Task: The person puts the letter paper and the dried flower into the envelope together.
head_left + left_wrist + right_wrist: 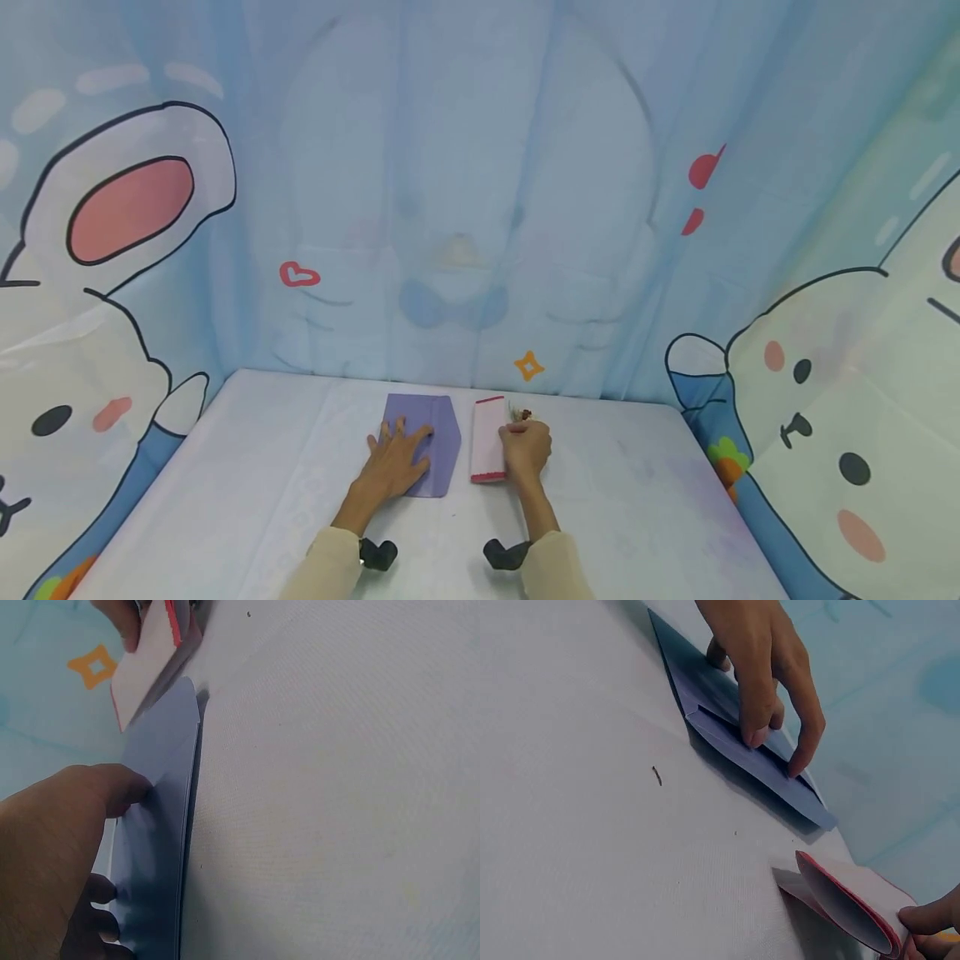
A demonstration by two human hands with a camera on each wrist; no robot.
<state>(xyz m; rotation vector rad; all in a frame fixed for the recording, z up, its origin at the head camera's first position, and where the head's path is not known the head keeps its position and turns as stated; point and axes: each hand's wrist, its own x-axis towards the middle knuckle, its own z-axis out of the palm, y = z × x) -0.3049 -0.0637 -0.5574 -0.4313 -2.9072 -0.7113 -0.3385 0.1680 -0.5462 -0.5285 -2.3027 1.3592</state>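
Observation:
My left hand [392, 461] rests with spread fingers on a purple paper envelope [444, 446], which lies flat on the table. In the right wrist view, fingertips of that hand touch the envelope [742, 754] beside its slightly raised flap [810, 806]. To the right of it is a folded pale pink card [487, 437] with red edges. My right hand [527, 450] pinches the card's right side between thumb and fingers. Seen from the right wrist, the card [847, 889] is bent over in a loose fold. A small brown and green decoration [522, 413] shows just beyond the right hand.
A white cloth [247, 483] covers the table. Behind it hangs a light blue curtain [465, 167] printed with cartoon rabbits. Black wrist camera mounts [378, 555] show at both sleeves. A small dark speck [657, 775] lies on the cloth.

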